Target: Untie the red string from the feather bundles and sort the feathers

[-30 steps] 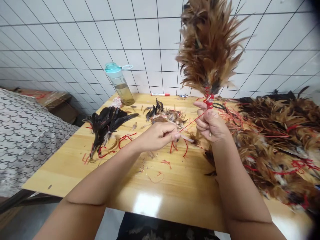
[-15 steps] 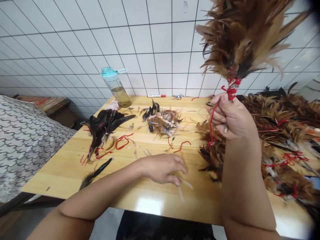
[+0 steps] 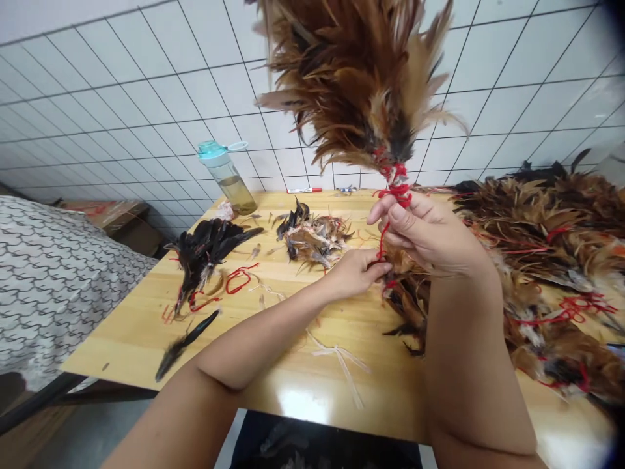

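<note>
My left grip is pinching the red yarn, seemingly tying it off; my right grip is clasping the brown feather bundle above the desk. Next is probably calling for steady tension.

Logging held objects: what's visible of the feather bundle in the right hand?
The bundle is a full spray of brown and tan feathers with some darker ones, its top cut off by the frame. The narrow base is wrapped in red cord, with whitish patches showing. It is held up before the tiled wall, feathers upward, leaning left. The right hand grips its base; the left hand pinches cord running down from there.
</note>
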Tool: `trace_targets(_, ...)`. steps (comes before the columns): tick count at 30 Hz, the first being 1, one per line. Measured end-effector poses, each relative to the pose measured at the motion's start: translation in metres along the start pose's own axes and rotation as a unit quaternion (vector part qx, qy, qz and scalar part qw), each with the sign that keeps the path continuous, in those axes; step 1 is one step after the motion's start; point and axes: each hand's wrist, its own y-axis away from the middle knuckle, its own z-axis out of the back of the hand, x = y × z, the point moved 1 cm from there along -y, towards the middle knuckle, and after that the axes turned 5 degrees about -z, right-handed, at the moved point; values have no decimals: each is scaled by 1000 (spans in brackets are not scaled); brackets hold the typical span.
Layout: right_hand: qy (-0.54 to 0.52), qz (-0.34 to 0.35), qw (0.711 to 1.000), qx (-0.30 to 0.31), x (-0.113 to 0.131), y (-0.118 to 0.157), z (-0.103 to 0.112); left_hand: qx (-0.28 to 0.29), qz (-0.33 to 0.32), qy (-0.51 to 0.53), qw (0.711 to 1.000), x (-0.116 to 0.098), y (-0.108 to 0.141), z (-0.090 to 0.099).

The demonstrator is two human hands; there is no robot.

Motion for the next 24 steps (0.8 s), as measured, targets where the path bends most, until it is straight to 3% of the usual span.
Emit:
trace_targets(4, 40, 23, 999, -8, -3, 0, 7, 6, 6, -88, 996, 0, 12, 20)
trace_targets(11, 118, 47, 988, -91, -5, -2, 12, 16, 23, -239, 971, 6, 43, 63)
trace_targets(14, 106, 49, 987, -108, -6, -4, 12, -56, 73, -278, 956, 19, 47, 87)
trace_targets(18, 51, 31, 995, -84, -10, -7, 14, -192, 203, -273, 920, 51, 44, 118)
trace_targets(21, 18, 24, 996, -89, -11, -6, 19, -221, 239, -259, 909, 76, 42, 127)
trace_targets(24, 3, 39, 989, -140, -11, -5, 26, -212, 244, -238, 916, 89, 44, 125)
